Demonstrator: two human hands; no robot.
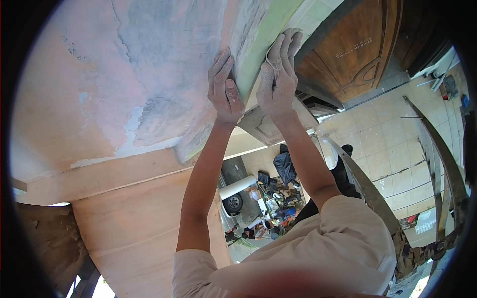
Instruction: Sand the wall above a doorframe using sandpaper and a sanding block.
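Both my hands are raised and coated with pale dust, on either side of a green-painted edge (268, 33) of plaster. My left hand (225, 89) rests against the patchy pink and blue-grey plaster surface (175, 67), its fingers close together and its thumb apart; nothing shows in it. On the other side of the edge, my right hand (281, 74) has its fingers bent around a thin pale sheet (267, 56), perhaps sandpaper. Only the sheet's curved rim is visible beside the thumb. Cracks and peeled patches mark the plaster to the left.
A carved wooden door (354, 48) stands at upper right. Curved-looking metal ladder rails (361, 182) rise beside me. Far below are a tiled floor (372, 138), a black plastic bag (285, 167), mixed clutter, a vehicle wheel (233, 203) and another person (257, 233).
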